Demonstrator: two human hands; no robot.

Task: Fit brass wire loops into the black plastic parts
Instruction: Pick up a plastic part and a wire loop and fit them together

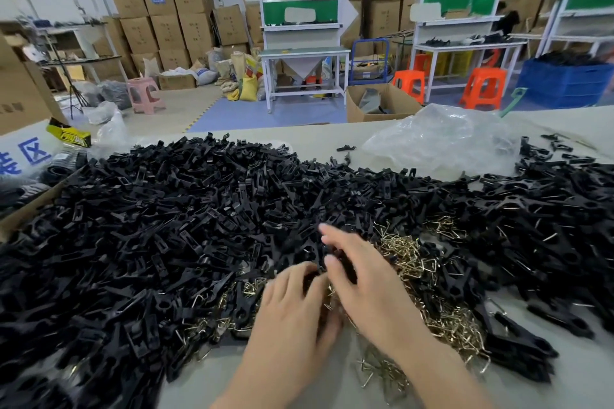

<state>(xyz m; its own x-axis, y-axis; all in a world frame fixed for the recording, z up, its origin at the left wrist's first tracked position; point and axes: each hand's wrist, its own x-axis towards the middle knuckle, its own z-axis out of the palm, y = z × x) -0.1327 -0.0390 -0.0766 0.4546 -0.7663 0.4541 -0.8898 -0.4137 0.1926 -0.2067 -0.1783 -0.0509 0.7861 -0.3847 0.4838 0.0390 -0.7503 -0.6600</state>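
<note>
— Which piece is in hand?

— A flat black plastic clip part (336, 247), raised just above the heap between your two hands. Your right hand (365, 279) curls its fingers over it, so that grip is clenched on the part.

— And the other grip?

— Your left hand (292, 312) curls in towards the same spot. Blur hides whether it pinches a loop or the part, so I cannot tell.

— Why work there?

— You hold it right beside the pile of bent brass wire loops (418, 262), likely so that the next loop is only a short reach away.

— And the stock?

— The big heap of loose black plastic parts (199, 209) wraps around the brass on three sides, so both supplies lie near your hands. It all lies on the pale tabletop (216, 375), with a crumpled clear plastic bag (442, 139) pushed well back, out of your way.
</note>
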